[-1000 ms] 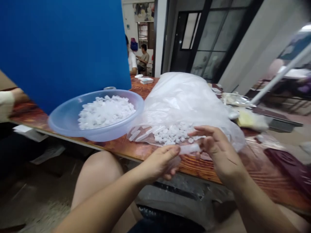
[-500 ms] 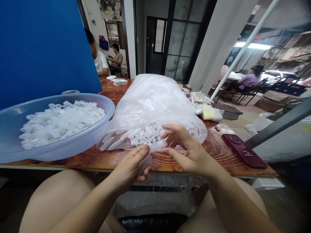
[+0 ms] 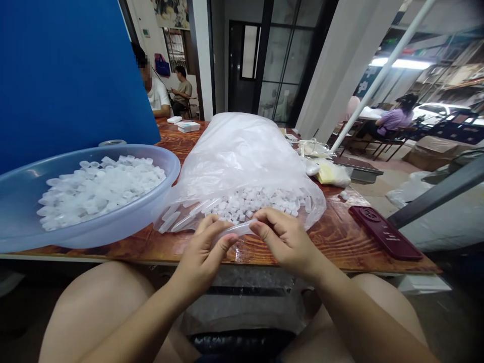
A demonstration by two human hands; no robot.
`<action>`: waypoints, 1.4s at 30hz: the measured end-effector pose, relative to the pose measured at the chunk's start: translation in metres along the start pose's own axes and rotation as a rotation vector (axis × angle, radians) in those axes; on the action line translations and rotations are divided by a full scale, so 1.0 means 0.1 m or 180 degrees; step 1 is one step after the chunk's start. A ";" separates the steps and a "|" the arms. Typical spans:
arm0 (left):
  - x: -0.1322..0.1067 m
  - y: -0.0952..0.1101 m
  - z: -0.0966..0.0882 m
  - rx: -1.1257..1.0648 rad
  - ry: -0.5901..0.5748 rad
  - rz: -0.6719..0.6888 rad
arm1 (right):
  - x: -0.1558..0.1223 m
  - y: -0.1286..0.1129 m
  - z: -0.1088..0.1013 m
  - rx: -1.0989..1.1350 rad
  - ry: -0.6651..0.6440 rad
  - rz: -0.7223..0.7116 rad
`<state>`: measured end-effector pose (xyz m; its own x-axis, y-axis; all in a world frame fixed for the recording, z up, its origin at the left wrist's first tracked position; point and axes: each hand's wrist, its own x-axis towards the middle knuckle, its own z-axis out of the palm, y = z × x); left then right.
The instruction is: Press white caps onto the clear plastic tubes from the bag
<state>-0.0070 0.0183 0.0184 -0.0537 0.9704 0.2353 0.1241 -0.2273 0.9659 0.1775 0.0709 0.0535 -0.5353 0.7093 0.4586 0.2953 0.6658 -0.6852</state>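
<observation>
A translucent white plastic tube (image 3: 243,229) lies almost level between my two hands, above the table's front edge. My left hand (image 3: 202,252) is closed on its left part, thumb on top. At the tube's right end, my right hand (image 3: 289,239) pinches with thumb and fingers; whether a cap is at that end is hidden by the fingertips. Just behind my hands, small white caps (image 3: 260,201) spill in the mouth of a large clear plastic bag (image 3: 242,146). Several similar tubes (image 3: 170,221) lie at the bag's left corner.
A blue plastic basin (image 3: 166,196) heaped with short white translucent pieces (image 3: 102,194) stands at the left. At the right lies a dark red phone (image 3: 383,232) on the wooden table (image 3: 336,242). Small packets (image 3: 333,173) sit behind it. Other people sit in the background.
My right hand has come in from spread fingers to a pinch at the tube's right end. My left fingers have risen and closed around the tube, which is now more level.
</observation>
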 end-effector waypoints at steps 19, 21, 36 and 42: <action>-0.07 -0.06 0.03 0.1842 0.0264 0.1239 | -0.18 -0.04 0.23 0.0644 0.0617 0.0312; -0.08 -0.10 0.04 0.2315 0.0406 0.1374 | -0.19 -0.04 0.28 0.1094 0.0648 0.0775; -0.06 -0.15 0.11 0.2062 0.0360 0.1244 | -0.11 0.06 0.40 0.2449 0.0818 0.1276; -0.03 -0.01 0.12 -0.0047 0.0214 0.0357 | -0.04 -0.07 0.07 0.2839 0.0775 0.0832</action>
<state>0.0052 0.0162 0.0157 -0.1068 0.9313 0.3482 0.1185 -0.3357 0.9345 0.1717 0.0615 0.0527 -0.3291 0.9059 0.2664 -0.3827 0.1300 -0.9147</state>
